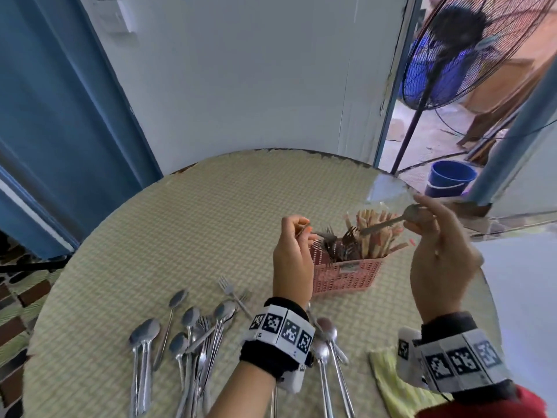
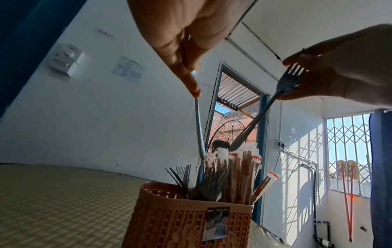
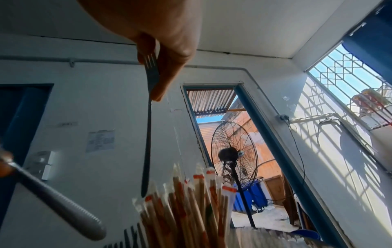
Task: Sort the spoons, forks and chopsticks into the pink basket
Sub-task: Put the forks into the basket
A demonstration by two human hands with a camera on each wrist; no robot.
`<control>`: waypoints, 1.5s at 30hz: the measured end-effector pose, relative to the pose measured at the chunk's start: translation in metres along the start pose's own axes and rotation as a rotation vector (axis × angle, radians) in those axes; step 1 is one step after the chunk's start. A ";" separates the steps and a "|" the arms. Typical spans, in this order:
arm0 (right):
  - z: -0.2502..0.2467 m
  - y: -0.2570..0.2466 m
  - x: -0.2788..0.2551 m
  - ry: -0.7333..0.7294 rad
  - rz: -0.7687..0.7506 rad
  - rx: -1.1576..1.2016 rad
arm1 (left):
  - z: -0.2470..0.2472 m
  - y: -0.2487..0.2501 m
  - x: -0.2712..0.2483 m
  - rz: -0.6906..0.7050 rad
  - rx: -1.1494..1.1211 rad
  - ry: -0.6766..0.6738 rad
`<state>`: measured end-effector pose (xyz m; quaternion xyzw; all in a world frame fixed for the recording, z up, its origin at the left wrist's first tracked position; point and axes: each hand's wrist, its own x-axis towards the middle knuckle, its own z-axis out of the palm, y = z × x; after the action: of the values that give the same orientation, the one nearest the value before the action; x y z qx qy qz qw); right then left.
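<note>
Both hands pinch cutlery above the basket [image 1: 346, 277]: right hand [image 1: 437, 254] a fork [image 2: 284, 87], left hand [image 1: 294, 254] seemingly another utensil [image 2: 51, 132].

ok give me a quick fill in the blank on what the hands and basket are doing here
1. The right hand pinches a ____ by its tines, handle down.
2. The wrapped chopsticks stand in the ____ basket.
3. Loose spoons lie on the ____.
4. Both hands are raised above the ____.

Missing: fork; pink; table; basket
</note>
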<state>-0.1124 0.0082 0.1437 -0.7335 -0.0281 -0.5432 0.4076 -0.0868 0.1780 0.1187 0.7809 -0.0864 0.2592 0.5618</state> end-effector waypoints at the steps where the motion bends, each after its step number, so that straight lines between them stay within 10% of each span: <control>1: 0.002 0.004 -0.002 -0.045 -0.013 -0.013 | 0.005 -0.002 0.002 -0.013 0.020 -0.034; 13: 0.036 0.028 -0.031 -0.907 0.277 -0.105 | 0.029 -0.025 0.000 -0.265 0.089 -0.563; 20: 0.053 -0.007 -0.050 -0.596 0.079 0.014 | -0.002 -0.035 -0.018 -0.246 0.069 -0.290; 30: 0.111 -0.027 -0.144 -0.976 0.308 0.121 | -0.087 -0.120 -0.067 -0.532 0.214 -0.063; 39: 0.160 -0.043 -0.213 -1.296 0.616 -0.072 | -0.165 -0.203 -0.077 -0.587 0.540 -0.170; 45: 0.188 -0.041 -0.227 -1.213 0.779 -0.225 | -0.179 -0.236 -0.068 -0.534 0.587 -0.331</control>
<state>-0.0793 0.2449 -0.0339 -0.8998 0.0701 0.1435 0.4061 -0.0997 0.4162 -0.0701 0.9336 0.1075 -0.0104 0.3416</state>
